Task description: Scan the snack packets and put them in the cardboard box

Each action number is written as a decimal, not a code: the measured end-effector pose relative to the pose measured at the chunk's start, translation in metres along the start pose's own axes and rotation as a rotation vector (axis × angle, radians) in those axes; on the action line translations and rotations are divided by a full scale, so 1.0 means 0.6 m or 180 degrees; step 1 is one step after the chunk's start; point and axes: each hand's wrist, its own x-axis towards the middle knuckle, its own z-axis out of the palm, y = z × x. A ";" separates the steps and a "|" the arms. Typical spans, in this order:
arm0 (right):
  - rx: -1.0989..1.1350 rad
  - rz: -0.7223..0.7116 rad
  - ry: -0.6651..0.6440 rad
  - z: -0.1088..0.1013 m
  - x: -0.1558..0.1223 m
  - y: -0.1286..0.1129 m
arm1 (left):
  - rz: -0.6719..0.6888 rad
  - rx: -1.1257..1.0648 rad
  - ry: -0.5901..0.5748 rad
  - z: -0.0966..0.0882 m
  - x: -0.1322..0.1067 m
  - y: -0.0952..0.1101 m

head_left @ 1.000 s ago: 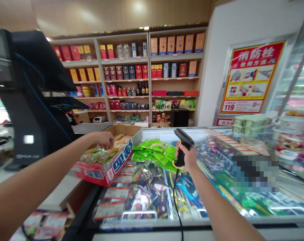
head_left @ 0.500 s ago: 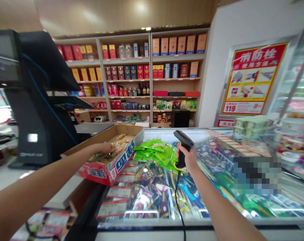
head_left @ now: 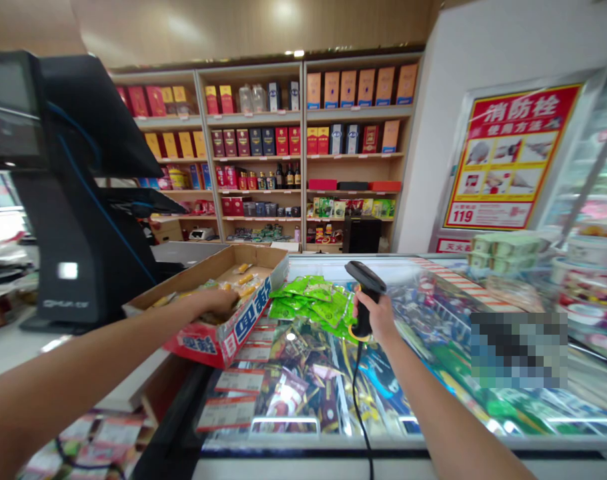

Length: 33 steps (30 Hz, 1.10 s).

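Note:
My left hand [head_left: 218, 303] is down inside a shallow cardboard box [head_left: 253, 324] with red sides and large blue lettering. Its fingers are hidden among small wrapped snacks [head_left: 246, 280] with yellow parts, so I cannot tell whether it grips one. Wrapped round the handle of a black barcode scanner [head_left: 366, 277] is my right hand [head_left: 381, 315]. The scanner is held upright above the glass, its cable [head_left: 359, 400] running down over the front edge. Between the box and the scanner lies a pile of bright green snack packets [head_left: 306, 297].
A glass-topped freezer [head_left: 283, 440] full of colourful packages stretches before me. To the left stands a black checkout terminal [head_left: 83, 200]. Stacked pale green cartons [head_left: 503, 250] and tubs [head_left: 591, 287] stand at the right. Shelves of boxed goods [head_left: 256, 143] line the back wall.
My left hand has moved slightly right and lower into the box, its fingers now more hidden. My right hand holds the scanner in nearly the same place.

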 end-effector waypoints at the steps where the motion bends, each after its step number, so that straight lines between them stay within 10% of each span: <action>1: 0.0000 0.0008 -0.0014 -0.001 0.000 0.001 | -0.0038 0.0044 -0.0020 -0.002 -0.001 0.006; 11: 0.0009 -0.0101 -0.0010 -0.003 0.002 -0.004 | -0.0481 0.0041 0.0373 -0.055 0.003 -0.016; 21: 0.0182 -0.0102 -0.0014 -0.002 0.004 -0.003 | -0.0774 -0.2290 0.0892 -0.131 -0.021 -0.017; 28: 0.0097 -0.0074 -0.0078 0.002 0.002 -0.003 | -0.0208 -0.4662 0.0409 -0.126 -0.063 0.095; 33: -0.0032 -0.0001 -0.0321 0.008 -0.007 -0.013 | 0.0121 -0.5717 0.0914 -0.050 -0.057 0.209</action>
